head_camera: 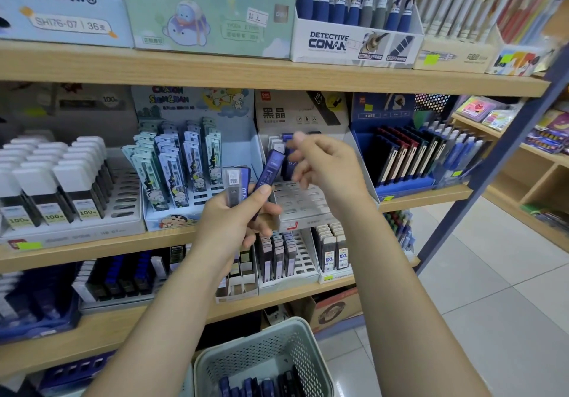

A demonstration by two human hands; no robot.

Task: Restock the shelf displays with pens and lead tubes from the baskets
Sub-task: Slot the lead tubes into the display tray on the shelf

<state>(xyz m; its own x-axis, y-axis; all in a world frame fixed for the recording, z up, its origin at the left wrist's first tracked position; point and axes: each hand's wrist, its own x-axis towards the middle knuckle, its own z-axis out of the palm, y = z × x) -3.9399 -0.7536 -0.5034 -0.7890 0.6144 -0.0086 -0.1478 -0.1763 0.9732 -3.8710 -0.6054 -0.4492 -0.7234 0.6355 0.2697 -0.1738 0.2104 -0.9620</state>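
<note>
My left hand point(237, 218) grips a small bunch of lead tubes point(237, 187), dark blue and grey, in front of the middle shelf. One blue tube point(270, 174) sticks up at a slant from the bunch. My right hand point(326, 168) hovers just right of it, fingers loosely curled and blurred; whether it pinches a tube is unclear. Behind the hands stands a white slotted display point(301, 199) with many bare slots and a few tubes at its back. A grey-green perforated basket point(264, 356) below holds several more blue tubes point(258, 386).
Wooden shelves point(277, 67) carry many pen and lead boxes: a Crayon Shin-chan display point(184, 156) to the left, white-capped tubes point(52, 181) at far left, a blue display point(409, 156) to the right. A blue metal post point(492, 162) and tiled floor point(492, 304) lie at right.
</note>
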